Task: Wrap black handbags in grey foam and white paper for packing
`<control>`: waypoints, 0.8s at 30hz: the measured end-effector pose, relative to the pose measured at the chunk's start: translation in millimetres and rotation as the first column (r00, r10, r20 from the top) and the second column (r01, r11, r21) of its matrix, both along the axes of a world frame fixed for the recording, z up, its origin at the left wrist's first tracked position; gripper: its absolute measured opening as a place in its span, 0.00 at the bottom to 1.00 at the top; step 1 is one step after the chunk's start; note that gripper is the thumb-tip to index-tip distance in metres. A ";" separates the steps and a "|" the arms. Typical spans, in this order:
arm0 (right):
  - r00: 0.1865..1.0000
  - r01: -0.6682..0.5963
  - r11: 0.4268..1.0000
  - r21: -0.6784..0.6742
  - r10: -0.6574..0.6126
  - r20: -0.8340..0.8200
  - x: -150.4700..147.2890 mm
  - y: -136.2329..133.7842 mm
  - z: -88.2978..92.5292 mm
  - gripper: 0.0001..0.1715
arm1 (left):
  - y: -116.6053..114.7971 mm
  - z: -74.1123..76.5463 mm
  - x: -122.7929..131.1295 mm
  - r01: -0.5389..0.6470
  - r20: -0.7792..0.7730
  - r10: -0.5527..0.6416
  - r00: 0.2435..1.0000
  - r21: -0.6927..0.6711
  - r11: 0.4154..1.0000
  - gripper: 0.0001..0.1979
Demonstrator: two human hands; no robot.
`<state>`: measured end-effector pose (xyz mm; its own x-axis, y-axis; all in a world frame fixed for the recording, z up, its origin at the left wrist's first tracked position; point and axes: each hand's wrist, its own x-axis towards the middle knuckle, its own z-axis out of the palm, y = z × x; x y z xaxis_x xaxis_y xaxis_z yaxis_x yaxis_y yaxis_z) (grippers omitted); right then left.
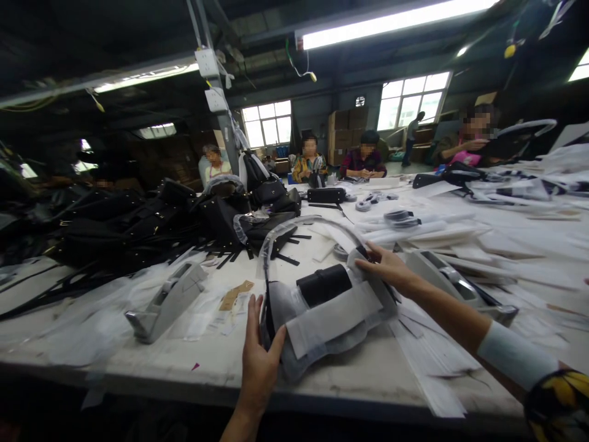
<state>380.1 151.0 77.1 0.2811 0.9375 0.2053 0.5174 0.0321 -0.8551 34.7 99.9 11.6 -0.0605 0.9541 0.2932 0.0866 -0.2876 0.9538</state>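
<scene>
Two hands on one bag (324, 285), lying flat in loose white wrap (331, 319) at the near middle of the counter (368, 374). Left hand (257, 353) is open, palm against the bag's near-left edge. Right hand (384, 267) sits on the far-right edge, fingers curled; gripping or resting, can't tell. Probably light and soft-sided, with slippery wrap. Best hold: both side edges, not the thin handle (294, 233).
</scene>
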 end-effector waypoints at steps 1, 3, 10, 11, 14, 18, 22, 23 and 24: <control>0.997 -0.054 0.996 0.068 0.058 -0.057 -2.9 0.5 2.9 0.42 | -4.6 1.7 -2.8 0.006 0.003 -0.006 1.000 0.016 1.000 0.46; 0.982 -0.144 0.975 0.170 0.162 -0.095 -8.4 3.0 3.4 0.35 | -12.0 5.7 -8.1 0.043 0.029 -0.042 0.999 -0.009 0.999 0.48; 0.887 -0.328 0.919 0.218 0.379 -0.264 -8.4 12.0 -10.1 0.40 | -5.2 75.7 -19.9 0.184 0.215 -0.183 0.959 0.013 0.983 0.36; 0.881 -0.349 0.917 0.193 0.392 -0.265 -4.6 14.2 -10.0 0.38 | -0.5 90.2 -19.4 0.226 0.204 -0.223 0.953 0.010 0.974 0.33; 0.958 -0.267 0.961 0.068 0.272 -0.094 10.2 28.8 -11.3 0.34 | 12.3 124.6 -14.4 0.310 0.185 -0.296 0.937 -0.055 0.949 0.31; 0.977 -0.082 0.993 -0.081 0.096 0.192 23.9 63.4 -23.1 0.22 | 16.3 143.5 -8.6 0.304 0.131 -0.288 0.948 -0.121 0.945 0.24; 0.917 -0.007 0.984 -0.176 0.076 0.391 19.8 95.1 -38.7 0.19 | 12.5 145.8 -11.7 0.317 0.160 -0.292 0.943 -0.164 0.934 0.24; 0.905 0.005 0.983 -0.185 0.074 0.419 17.6 100.6 -41.9 0.19 | 12.1 145.7 -13.5 0.312 0.163 -0.285 0.944 -0.174 0.934 0.24; 0.897 0.011 0.982 -0.187 0.073 0.436 15.5 104.9 -44.6 0.20 | 12.0 145.5 -15.4 0.307 0.156 -0.280 0.947 -0.182 0.934 0.24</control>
<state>395.6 255.9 32.5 0.1717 0.9768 0.1278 0.8427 -0.0785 -0.5327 19.3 111.9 157.1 0.2074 0.9730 0.1012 -0.0966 -0.0826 0.9919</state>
